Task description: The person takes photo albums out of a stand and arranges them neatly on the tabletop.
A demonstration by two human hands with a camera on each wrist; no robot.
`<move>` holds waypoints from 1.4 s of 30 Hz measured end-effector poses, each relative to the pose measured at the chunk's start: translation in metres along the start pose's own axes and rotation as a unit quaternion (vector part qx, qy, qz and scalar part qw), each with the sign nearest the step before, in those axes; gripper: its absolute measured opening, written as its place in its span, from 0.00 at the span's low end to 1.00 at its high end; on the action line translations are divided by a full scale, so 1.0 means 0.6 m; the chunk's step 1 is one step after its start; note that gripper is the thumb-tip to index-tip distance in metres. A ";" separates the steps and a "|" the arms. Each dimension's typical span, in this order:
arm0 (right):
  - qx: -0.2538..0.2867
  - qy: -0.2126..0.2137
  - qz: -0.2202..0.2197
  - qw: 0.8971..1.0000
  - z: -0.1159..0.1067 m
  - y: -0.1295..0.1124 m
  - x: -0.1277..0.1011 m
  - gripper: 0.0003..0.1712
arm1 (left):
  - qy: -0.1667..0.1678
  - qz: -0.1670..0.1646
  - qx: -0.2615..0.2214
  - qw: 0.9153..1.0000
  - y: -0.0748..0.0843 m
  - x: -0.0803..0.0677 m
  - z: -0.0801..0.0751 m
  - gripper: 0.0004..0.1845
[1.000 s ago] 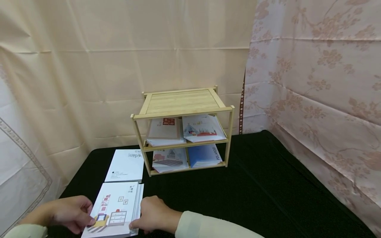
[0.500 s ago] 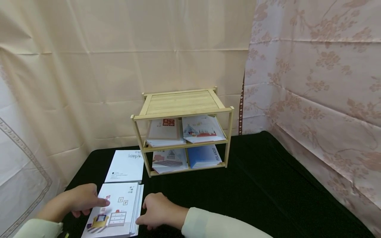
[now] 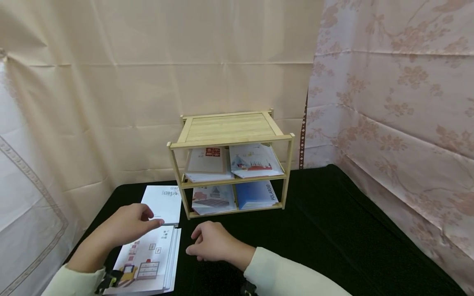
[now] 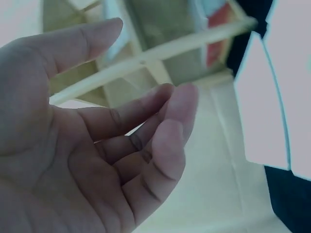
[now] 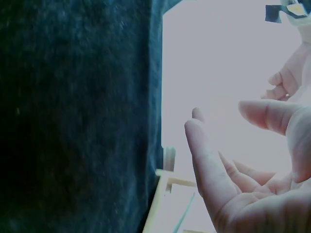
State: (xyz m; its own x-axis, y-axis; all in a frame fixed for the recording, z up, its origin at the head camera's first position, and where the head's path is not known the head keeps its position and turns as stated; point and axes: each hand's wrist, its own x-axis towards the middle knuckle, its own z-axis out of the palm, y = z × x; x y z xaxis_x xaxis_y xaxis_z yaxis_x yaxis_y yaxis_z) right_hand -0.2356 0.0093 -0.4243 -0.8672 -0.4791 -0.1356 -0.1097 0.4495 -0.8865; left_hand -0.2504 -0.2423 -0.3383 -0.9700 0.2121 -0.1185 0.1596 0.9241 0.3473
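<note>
Both of my hands hold nothing. My left hand (image 3: 127, 226) hovers over the place where two white stacks meet, its fingers loosely bent and the thumb apart, as the left wrist view shows. Below it lies the near stack of books (image 3: 148, 263), its top cover printed with a drawing of a chest of drawers. The far white book (image 3: 164, 203) lies just behind, partly covered by that hand. To the right of the near stack, my right hand (image 3: 218, 242) is held above the dark cloth with thumb and fingers apart.
A small wooden shelf rack (image 3: 229, 127) stands behind the hands, its left post close to the far book. White books (image 3: 207, 164) lie on its middle level; a blue book (image 3: 255, 195) marked POLAROID is below. Dark cloth (image 3: 333, 238) covers the table; curtains (image 3: 222, 61) hang behind.
My left hand has left the near stack's left edge and moved forward and up towards the far book. My right hand has come off the stack's right edge, moving slightly right and forward.
</note>
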 end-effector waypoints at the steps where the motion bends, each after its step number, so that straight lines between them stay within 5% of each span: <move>1: 0.001 0.007 -0.001 1.000 -0.006 0.001 -0.001 0.18 | 0.006 0.005 -0.005 1.000 0.006 0.002 -0.001 0.33; 10: 0.042 0.040 -0.030 0.998 -0.061 0.002 -0.007 0.14 | 0.046 0.017 -0.082 0.995 0.046 0.012 -0.005 0.34; 19: 0.042 0.101 -0.067 0.992 -0.125 -0.007 -0.025 0.17 | 0.105 0.020 -0.185 0.977 0.086 0.015 -0.002 0.34; 27: 0.102 0.134 -0.072 0.983 -0.160 -0.007 -0.039 0.21 | 0.170 0.031 -0.279 0.945 0.116 0.030 0.021 0.29; 35: 0.151 0.151 -0.060 0.975 -0.177 -0.004 -0.037 0.33 | 0.178 0.022 -0.383 0.906 0.131 0.056 0.040 0.32; 42: 0.168 0.152 -0.047 0.973 -0.188 0.003 -0.029 0.42 | 0.162 0.040 -0.420 0.892 0.139 0.073 0.056 0.36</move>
State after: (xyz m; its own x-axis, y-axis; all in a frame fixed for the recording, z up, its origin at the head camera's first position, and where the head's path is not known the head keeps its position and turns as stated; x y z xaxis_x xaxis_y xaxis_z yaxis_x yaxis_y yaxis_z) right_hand -0.2758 0.1037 -0.3737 -0.9701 -0.2383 0.0453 -0.0755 0.1189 -0.9900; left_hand -0.2731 -0.1450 -0.3459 -0.9854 0.0393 0.1659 0.1698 0.3176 0.9329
